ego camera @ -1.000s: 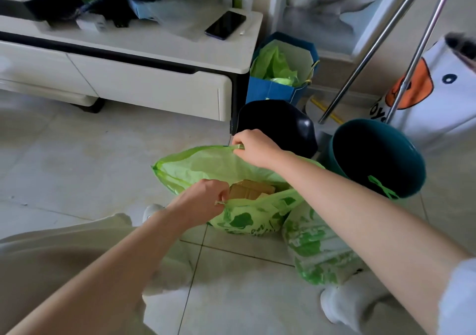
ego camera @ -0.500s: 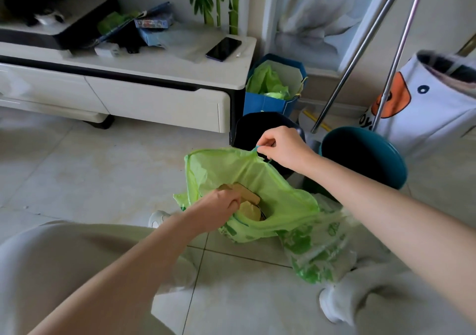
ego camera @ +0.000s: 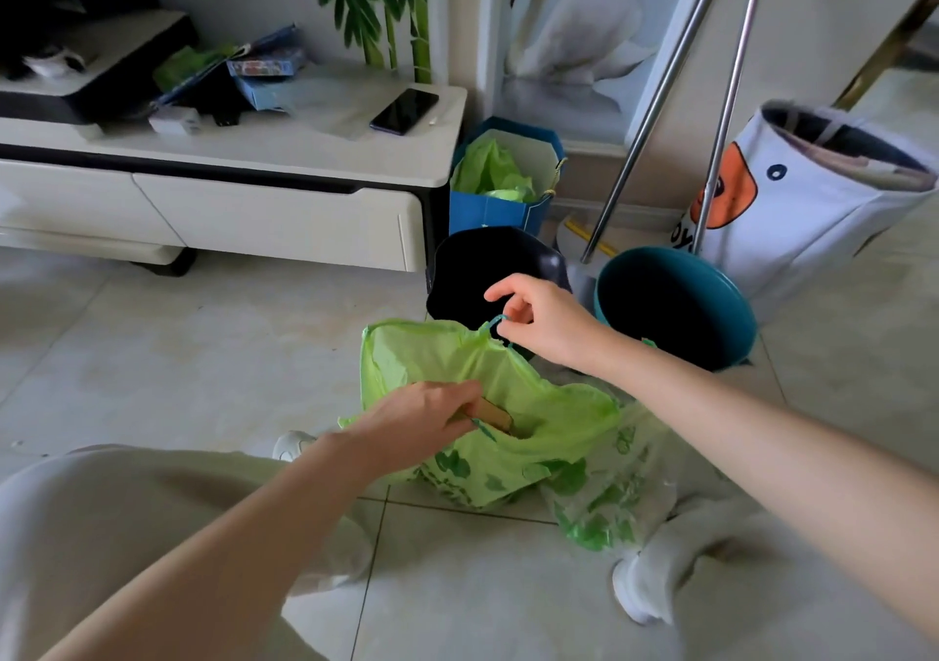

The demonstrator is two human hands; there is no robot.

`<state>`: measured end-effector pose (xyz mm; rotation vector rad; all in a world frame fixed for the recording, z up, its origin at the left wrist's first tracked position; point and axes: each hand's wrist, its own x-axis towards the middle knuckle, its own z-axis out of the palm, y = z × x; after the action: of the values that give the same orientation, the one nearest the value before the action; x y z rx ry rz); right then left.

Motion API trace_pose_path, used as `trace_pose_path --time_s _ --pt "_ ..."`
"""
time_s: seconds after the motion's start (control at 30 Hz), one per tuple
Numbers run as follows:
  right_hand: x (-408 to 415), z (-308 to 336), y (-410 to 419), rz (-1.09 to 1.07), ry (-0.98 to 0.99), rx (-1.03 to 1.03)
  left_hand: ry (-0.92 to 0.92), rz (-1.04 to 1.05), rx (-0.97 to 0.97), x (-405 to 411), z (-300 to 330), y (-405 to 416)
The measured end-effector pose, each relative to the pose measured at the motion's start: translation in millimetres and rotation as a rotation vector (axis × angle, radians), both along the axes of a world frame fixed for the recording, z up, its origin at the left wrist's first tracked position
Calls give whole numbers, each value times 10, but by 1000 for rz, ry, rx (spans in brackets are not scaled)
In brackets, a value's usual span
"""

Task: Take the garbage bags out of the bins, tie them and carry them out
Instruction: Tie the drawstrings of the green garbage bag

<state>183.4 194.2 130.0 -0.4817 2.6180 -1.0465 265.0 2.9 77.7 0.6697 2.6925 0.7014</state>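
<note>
A light green garbage bag [ego camera: 437, 370] with a leaf print stands on the tiled floor, its mouth partly drawn in, cardboard showing inside. My right hand [ego camera: 543, 320] pinches the bag's green drawstring loop at the far rim and holds it up. My left hand [ego camera: 421, 416] grips the near rim with the other drawstring end. A second, paler leaf-print bag [ego camera: 609, 498] lies on the floor right of it. Behind them stand an empty black bin [ego camera: 488, 259] and an empty teal bin [ego camera: 711, 330].
A white low cabinet [ego camera: 284, 218] with a phone [ego camera: 404, 110] stands at the left back. A blue paper bag [ego camera: 503, 213] with green plastic is beside it. Two metal poles [ego camera: 660, 101] lean near a white duck-print laundry bag [ego camera: 813, 213]. My knees frame the bottom.
The bag's mouth has gathered narrower. My right hand has lifted the drawstring loop higher, and my left hand has pulled the near rim toward me. The view has tilted up.
</note>
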Motion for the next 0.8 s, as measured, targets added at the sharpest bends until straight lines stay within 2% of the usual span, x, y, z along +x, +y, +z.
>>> trace_pose_path --time_s 0.1,0.23,0.37,0.47,0.63,0.7,0.8 --pt "113 -43 45 22 -35 94 91 7 14 6 0 34" --pt "217 -63 167 70 -24 260 96 105 71 11 -39 60" --pt "356 -129 346 127 -66 297 103 166 74 -26 -102 36" --pt "388 -160 460 67 -94 244 99 145 72 -23 -172 24" --pt "366 -121 526 27 -57 231 211 97 -9 -10 -83 37" --pt "373 0 503 23 -18 176 188 142 67 20 93 97" --pt "421 408 420 -46 150 -111 231 353 347 56 571 211"
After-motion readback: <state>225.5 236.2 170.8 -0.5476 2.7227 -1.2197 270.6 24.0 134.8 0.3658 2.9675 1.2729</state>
